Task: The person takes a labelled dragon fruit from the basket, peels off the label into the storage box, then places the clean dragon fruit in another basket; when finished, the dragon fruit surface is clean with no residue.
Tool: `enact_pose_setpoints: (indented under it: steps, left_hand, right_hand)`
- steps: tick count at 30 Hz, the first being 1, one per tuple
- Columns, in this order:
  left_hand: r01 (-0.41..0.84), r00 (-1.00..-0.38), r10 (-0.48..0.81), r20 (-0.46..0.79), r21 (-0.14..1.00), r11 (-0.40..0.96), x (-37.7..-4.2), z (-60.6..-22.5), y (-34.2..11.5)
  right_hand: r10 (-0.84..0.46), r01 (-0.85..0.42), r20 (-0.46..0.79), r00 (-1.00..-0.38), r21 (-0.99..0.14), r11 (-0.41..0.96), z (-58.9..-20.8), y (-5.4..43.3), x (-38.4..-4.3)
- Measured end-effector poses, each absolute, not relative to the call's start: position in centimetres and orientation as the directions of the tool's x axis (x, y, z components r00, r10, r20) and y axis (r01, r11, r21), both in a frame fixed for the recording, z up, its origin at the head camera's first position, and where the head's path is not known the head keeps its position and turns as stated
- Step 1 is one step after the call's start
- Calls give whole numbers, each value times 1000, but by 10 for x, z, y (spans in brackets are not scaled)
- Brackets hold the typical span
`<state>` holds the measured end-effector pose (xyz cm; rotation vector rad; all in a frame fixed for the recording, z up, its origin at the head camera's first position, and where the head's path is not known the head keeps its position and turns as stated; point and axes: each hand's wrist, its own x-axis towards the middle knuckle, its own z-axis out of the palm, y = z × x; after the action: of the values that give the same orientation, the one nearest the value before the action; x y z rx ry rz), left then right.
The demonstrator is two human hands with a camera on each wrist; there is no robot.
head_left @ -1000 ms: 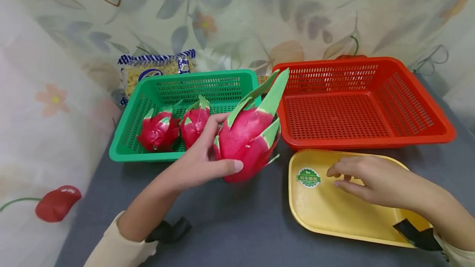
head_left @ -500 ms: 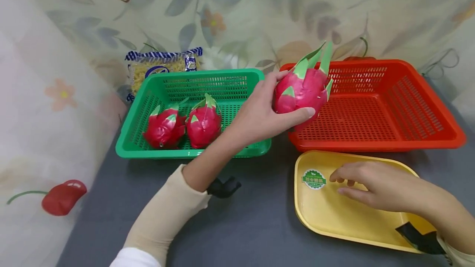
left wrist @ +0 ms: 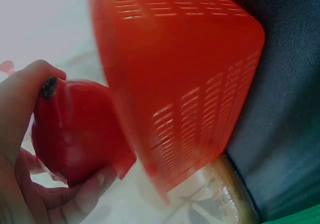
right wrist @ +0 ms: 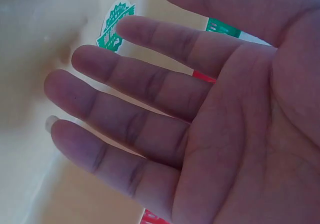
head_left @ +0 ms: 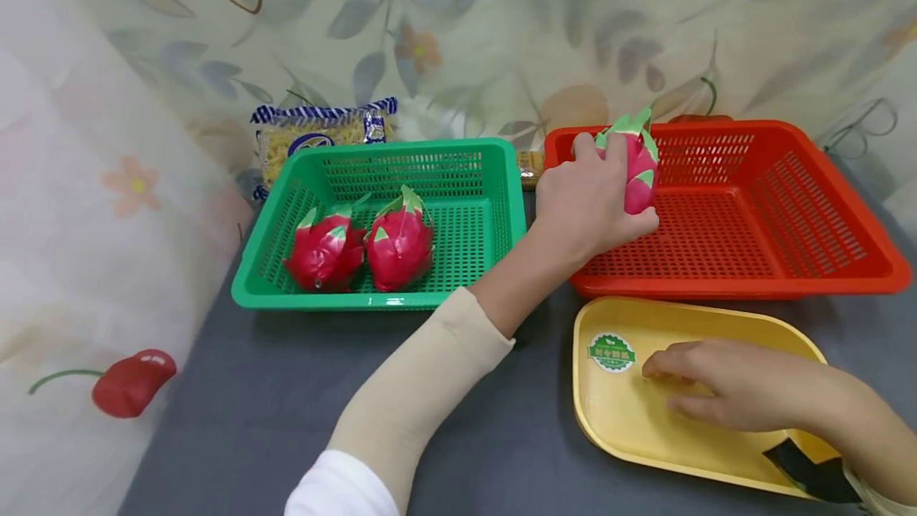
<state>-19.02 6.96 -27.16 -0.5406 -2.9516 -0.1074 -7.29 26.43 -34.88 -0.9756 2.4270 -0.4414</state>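
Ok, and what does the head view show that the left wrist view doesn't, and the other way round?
Only the head view shows the right hand, the pasta bag and the two dragon fruits in the green basket. Only the left wrist view shows the dark end of the held fruit. Both show the left hand, that fruit, the red basket and the gray table.

- Head: looks forward and down.
- Left wrist: beside the red slotted plastic basket (left wrist: 160, 74), shared with head.
- Right wrist: close on the right palm (right wrist: 220, 129).
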Motion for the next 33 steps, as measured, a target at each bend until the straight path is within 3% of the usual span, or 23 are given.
enact_pose_setpoints:
  steps: [13, 25, 33]
  left_hand:
    - [314, -937, 333, 109, -164, 935, -206, -299, 94]
    - [274, -954, 294, 67, -213, 938, -196, -309, 107]
    - [228, -973, 227, -37, -277, 934, -188, -315, 119]
  right_hand:
    - [-711, -573, -322, -626, -429, 699, -347, 264, -70]
    - [-711, -570, -333, -619, -433, 699, -348, 264, -74]
    - [-725, -580, -318, -611, -443, 684, -348, 263, -77]
